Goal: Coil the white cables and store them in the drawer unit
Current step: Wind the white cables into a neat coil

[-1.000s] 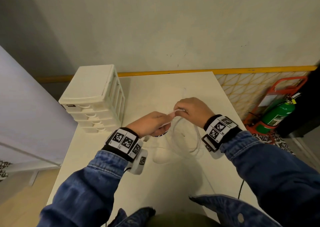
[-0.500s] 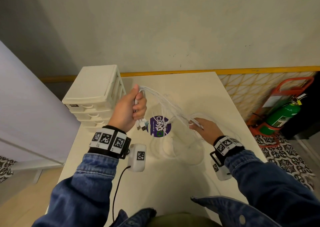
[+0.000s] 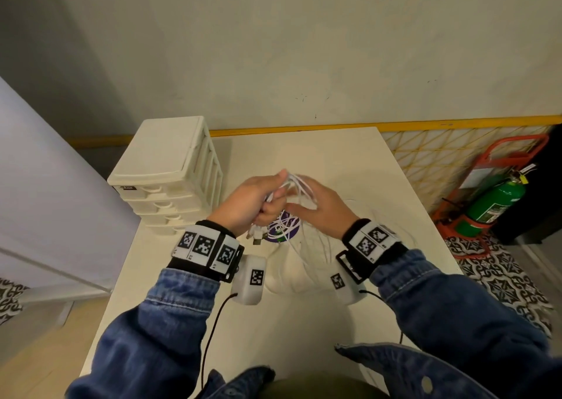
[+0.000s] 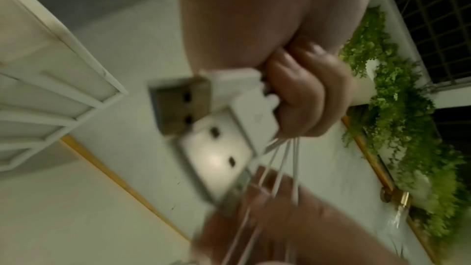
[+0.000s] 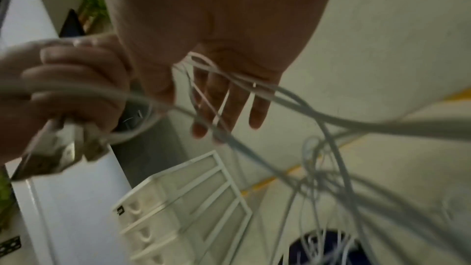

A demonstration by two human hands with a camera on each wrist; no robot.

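Note:
Over the middle of the white table (image 3: 304,331), my left hand (image 3: 258,204) grips a bunch of white cables (image 3: 299,186) in its fist. Their USB plugs (image 3: 257,236) stick out below the fist and show large in the left wrist view as USB plugs (image 4: 178,106). My right hand (image 3: 322,213) is close beside it, fingers straight. In the right wrist view, cable loops (image 5: 293,104) lie across the right hand's fingers (image 5: 224,98) and hang down towards the table. The cream drawer unit (image 3: 164,179) stands at the table's back left with all its drawers closed.
A round purple sticker (image 3: 281,231) lies on the table under the hanging loops. To the right, beyond the table's edge, a green fire extinguisher (image 3: 495,204) stands in a red frame. A wall runs behind the table and a white panel stands at the left.
My right hand has swung up and left from the table's right side to meet the left hand, bringing cable loops with it. The left hand has dropped slightly and come right, away from the drawer unit.

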